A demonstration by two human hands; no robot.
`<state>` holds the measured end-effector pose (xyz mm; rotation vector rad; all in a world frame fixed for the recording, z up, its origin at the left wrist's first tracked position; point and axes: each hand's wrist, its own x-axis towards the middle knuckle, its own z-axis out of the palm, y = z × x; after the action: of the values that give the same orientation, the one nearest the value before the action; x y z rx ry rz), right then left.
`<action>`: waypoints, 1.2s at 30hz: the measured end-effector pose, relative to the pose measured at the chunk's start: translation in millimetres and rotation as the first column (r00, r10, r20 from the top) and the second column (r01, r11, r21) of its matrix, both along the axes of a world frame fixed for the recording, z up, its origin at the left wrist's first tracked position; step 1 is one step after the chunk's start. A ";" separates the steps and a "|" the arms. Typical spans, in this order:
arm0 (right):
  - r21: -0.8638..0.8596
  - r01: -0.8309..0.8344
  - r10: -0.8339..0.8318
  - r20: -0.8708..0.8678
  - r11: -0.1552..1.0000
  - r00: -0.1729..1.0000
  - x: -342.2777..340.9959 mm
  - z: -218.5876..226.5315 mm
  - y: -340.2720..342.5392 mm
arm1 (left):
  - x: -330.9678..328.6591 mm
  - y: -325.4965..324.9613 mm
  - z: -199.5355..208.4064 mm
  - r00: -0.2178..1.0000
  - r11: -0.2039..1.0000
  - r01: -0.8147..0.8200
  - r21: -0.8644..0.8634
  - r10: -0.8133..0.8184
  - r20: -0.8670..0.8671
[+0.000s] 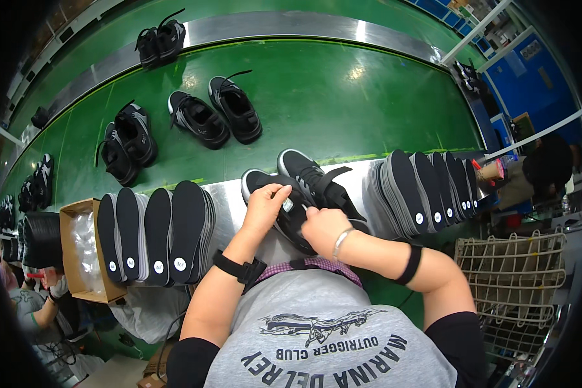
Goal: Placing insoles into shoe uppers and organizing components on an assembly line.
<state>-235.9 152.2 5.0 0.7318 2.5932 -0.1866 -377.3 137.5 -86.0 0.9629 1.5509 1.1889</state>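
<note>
A long green counter (352,97) curves across the upper middle of the frame, with a bare metal strip (229,194) along its near side. A wire basket (514,238) fills the lower right. At centre left, an open cardboard box (100,297) holds clear plastic. Beside it stand stacks of black insoles (187,233), and more stacks (401,194) stand right of centre. Three pairs of black shoes (200,119) sit on the counter in the upper left, laces loose.

The pair I have in front of me is in the middle of the frame, toes pointing away: the left shoe (289,225) under both my hands, the right shoe (302,169) just beside it. My left hand (263,208) pinches the upper part of the left shoe near its tongue, thumb and fingertips together. My right hand (326,231) is curled at the shoe's opening; I cannot tell what its grip has hold of. Smaller are the black wristband (236,266) on my left arm, the silver bracelet (340,246) on my right wrist, and the pale label (287,205) by my left fingertips.
</note>
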 end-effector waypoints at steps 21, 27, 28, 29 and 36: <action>-0.187 0.134 -0.128 0.047 0.973 0.991 -17.9 -43.9 7.3 | 1.8 2.1 -9.8 0.997 0.999 -0.043 0.007 0.043 0.061; -0.277 0.205 -0.091 0.375 0.939 0.923 -37.2 -60.5 19.2 | -0.7 0.4 -10.1 0.993 0.999 -0.051 -0.001 0.051 0.109; -0.241 0.183 -0.066 0.426 0.953 0.902 -37.7 -63.8 17.3 | 0.6 1.2 -9.9 0.993 0.999 -0.052 0.002 0.051 0.108; -0.246 0.761 -0.694 0.313 0.601 0.649 -36.5 -89.5 15.3 | 2.1 1.9 -9.6 0.994 0.999 -0.043 -0.005 0.044 0.097; -0.131 0.188 -0.132 0.352 0.973 0.927 -37.7 -62.9 15.2 | 1.0 1.2 -5.8 0.999 0.999 -0.046 -0.005 0.046 -0.017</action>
<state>-273.6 167.4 -57.9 0.8358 2.1616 -0.2905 -376.3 138.8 -91.8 0.9405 1.5969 1.2107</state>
